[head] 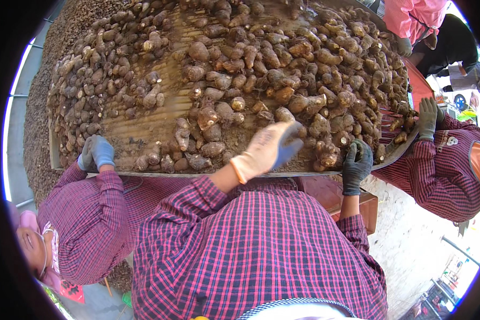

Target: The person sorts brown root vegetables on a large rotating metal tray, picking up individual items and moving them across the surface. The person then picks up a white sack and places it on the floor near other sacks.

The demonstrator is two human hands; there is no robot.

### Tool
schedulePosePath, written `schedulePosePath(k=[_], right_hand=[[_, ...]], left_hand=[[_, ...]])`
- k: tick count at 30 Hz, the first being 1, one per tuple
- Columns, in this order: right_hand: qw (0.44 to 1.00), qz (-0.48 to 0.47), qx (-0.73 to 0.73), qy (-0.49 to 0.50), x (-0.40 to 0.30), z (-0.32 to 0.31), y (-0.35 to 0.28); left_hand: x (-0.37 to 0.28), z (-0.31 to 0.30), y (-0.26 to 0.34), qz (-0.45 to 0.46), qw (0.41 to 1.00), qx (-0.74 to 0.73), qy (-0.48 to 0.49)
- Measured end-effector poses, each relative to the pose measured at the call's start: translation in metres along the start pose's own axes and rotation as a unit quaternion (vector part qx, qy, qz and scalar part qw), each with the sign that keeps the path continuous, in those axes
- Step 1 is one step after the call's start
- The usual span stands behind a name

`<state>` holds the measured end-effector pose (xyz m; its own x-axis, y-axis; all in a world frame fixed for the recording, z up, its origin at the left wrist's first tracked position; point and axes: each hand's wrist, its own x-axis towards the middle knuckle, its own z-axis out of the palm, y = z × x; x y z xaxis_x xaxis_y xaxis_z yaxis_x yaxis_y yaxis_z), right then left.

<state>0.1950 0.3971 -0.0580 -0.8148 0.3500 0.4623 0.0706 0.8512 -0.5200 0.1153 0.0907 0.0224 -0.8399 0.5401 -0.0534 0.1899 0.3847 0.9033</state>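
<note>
Many brown, hairy taro-like corms, some with pale cut ends, lie across a wide sorting table (136,128) with a ribbed, soil-strewn surface. My left hand (268,150), in a pale glove with blue fingertips and an orange cuff, is over the table's near part, blurred, just below a rounded corm (285,115). Its fingers are spread, and no corm shows between them. My right hand (357,162), in a dark grey glove, is at the near edge, fingers curled beside a knobbly corm cluster (327,154). Whether it holds anything is hidden.
A co-worker's gloved hands (98,152) rest at the near left edge. Another co-worker's gloved hands (427,118) are at the right end, by a red slatted chute (388,124). More people stand at upper right. A large corm heap (38,108) lies beyond the table's left side.
</note>
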Motion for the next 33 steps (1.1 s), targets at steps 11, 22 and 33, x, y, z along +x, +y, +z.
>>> schedulePosePath(k=[11, 22, 33], right_hand=[[0.999, 0.012, 0.036, 0.01, 0.002, 0.0, -0.006], [0.92, 0.077, 0.369, -0.109, 0.014, -0.011, -0.115], [0.849, 0.229, 0.436, -0.19, 0.005, 0.006, -0.119]], left_hand=[[0.024, -0.069, -0.072, -0.182, 0.792, 0.582, 0.029], [0.009, -0.031, -0.014, -0.07, 0.994, -0.055, 0.058], [0.013, -0.063, -0.022, -0.043, 0.985, 0.139, 0.092]])
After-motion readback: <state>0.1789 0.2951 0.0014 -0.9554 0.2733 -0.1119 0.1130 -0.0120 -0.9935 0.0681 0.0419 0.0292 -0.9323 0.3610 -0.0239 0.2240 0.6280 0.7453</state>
